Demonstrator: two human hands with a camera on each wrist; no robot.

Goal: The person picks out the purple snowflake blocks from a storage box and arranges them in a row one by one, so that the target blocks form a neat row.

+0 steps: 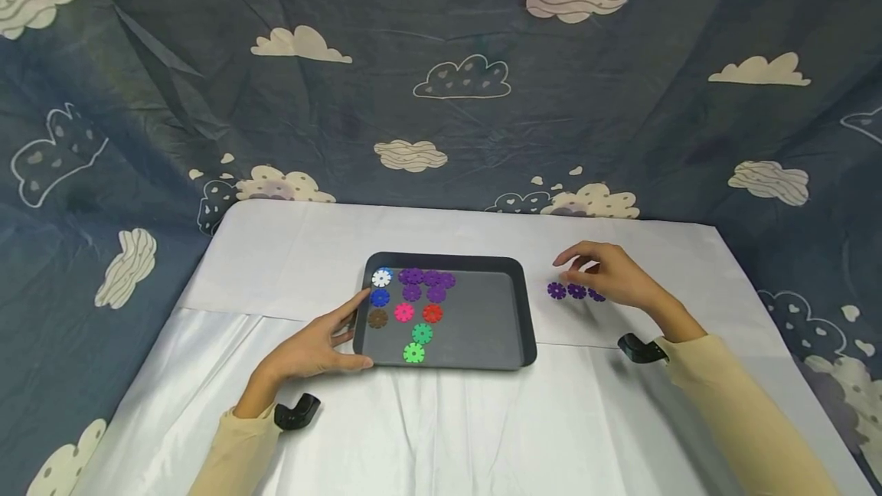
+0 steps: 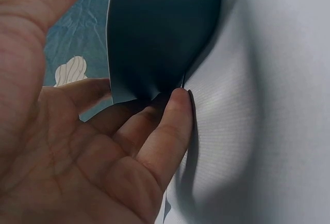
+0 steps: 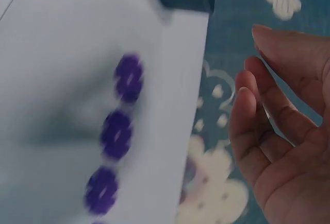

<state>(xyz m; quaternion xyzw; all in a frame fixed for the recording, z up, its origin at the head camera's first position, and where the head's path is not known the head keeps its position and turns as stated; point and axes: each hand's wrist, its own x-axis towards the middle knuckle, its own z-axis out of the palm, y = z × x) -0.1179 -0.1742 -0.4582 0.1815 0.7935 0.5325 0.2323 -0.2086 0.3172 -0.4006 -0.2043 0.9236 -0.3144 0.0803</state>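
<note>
Several purple notched discs (image 1: 576, 292) on white cloth (image 1: 572, 404), right hand (image 1: 613, 275) above

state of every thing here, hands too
Tray: right way up, holding discs
Purple discs in tray: bunched together
Other discs in tray: lying flat
Purple discs beside tray: in a row
White cloth: spread, creased
Backdrop: hanging, wrinkled
Left hand: touching tray's left side
Right hand: loosely bent, seemingly empty
</note>
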